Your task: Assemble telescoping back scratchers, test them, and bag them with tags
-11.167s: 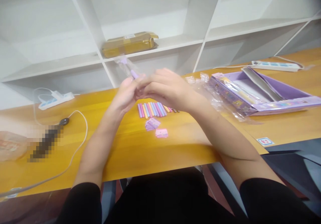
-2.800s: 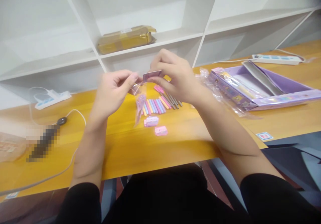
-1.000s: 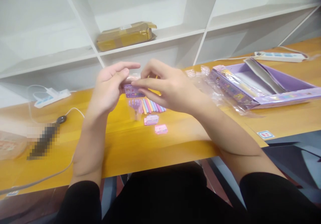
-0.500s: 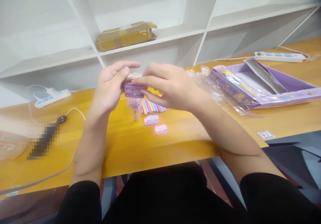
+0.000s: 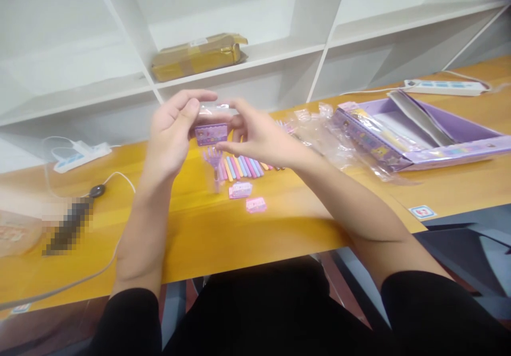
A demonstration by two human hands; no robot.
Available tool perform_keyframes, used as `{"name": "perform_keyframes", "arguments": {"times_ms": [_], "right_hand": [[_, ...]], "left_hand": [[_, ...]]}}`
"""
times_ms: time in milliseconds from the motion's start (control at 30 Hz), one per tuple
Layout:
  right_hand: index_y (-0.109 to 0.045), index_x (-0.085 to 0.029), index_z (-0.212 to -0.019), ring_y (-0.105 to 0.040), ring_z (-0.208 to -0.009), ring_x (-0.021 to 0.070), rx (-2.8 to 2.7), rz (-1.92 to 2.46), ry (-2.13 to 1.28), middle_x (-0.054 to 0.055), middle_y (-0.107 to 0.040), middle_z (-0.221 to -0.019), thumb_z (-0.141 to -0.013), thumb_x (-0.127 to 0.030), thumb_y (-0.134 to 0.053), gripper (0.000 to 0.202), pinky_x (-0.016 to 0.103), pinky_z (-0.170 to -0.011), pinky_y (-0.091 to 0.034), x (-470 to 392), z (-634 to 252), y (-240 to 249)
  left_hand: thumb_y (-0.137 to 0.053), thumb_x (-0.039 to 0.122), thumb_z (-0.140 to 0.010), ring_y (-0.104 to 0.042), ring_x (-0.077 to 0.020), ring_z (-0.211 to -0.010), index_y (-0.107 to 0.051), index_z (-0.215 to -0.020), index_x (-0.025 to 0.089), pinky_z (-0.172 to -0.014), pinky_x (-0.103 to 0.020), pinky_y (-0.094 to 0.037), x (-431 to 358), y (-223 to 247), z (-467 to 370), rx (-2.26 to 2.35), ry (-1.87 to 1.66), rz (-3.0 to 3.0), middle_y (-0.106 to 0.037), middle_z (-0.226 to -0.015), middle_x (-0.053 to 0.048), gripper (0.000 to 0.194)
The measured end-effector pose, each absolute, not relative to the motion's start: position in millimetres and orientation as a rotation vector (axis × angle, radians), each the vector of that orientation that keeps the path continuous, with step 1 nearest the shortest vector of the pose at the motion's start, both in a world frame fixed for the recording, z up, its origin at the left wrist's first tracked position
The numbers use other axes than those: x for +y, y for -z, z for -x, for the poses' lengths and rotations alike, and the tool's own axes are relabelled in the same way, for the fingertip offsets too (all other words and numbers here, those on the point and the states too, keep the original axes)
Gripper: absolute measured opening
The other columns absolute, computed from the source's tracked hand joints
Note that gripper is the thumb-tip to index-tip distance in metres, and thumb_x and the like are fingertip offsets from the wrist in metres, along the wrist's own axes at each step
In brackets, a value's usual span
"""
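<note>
In front of me hangs a small clear packet with a purple printed card [image 5: 211,134], raised above the table. My left hand [image 5: 171,130] is closed on its left side, thumb up and fingers partly behind it. At the right side, my right hand [image 5: 255,135] has its thumb along the card's lower edge and its other fingers curled by the packet's right edge. Below lie a purple fork-shaped piece [image 5: 214,159], a row of coloured sticks [image 5: 242,167], a lilac printed card [image 5: 240,189] and a pink one [image 5: 256,205].
A purple open box [image 5: 451,156] lies at the right, beside crumpled clear plastic wrapping [image 5: 319,130]. Power strips [image 5: 447,87] stand along the back, with a cable at the left. A taped brown parcel [image 5: 198,57] rests on the white shelf [image 5: 279,52].
My right hand's fingers have spread and shifted, uncovering more of the purple card and clear packet. The packet has moved slightly left. Pieces on the table stay put.
</note>
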State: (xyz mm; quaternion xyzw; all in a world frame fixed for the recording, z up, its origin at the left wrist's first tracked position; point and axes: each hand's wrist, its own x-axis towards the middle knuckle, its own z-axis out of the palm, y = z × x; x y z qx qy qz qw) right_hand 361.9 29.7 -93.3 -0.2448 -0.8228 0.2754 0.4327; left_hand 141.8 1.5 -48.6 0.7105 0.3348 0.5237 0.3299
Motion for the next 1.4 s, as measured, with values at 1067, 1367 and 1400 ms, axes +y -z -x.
{"name": "perform_keyframes", "arguments": {"times_ms": [1067,1367,1400], "right_hand": [[-0.065,-0.018,-0.142,-0.063,-0.083,0.0152,-2.005,0.565,-0.671,0.000,-0.070,-0.094,-0.112,-0.048,-0.081,0.045,0.029,-0.077,-0.051,31,-350,97],[-0.053,-0.021,-0.083,-0.047,-0.079,0.0138,-2.052,0.657,-0.701,-0.002,-0.052,-0.078,-0.108,-0.077,-0.076,0.065,0.029,-0.070,-0.038,24,-352,87],[-0.054,-0.021,-0.083,-0.047,-0.078,0.0138,-2.068,0.639,-0.712,-0.002,-0.051,-0.078,-0.109,-0.078,-0.074,0.066,0.029,-0.070,-0.038,23,-353,85]], "left_hand": [[-0.103,0.048,-0.087,-0.087,-0.0288,-0.105,-0.083,-0.118,0.025,-0.092,-0.041,-0.075,-3,37,-123,0.999,-1.152,-2.071,-0.088,-0.113,-0.008,0.044],[-0.107,0.051,-0.082,-0.083,-0.0237,-0.081,-0.084,-0.112,0.026,-0.068,-0.032,-0.068,4,33,-108,1.047,-1.035,-2.106,-0.084,-0.090,-0.005,0.045],[-0.108,0.052,-0.081,-0.083,-0.0242,-0.080,-0.084,-0.113,0.026,-0.068,-0.033,-0.068,4,32,-107,1.051,-1.020,-2.103,-0.084,-0.089,-0.005,0.047]]}}
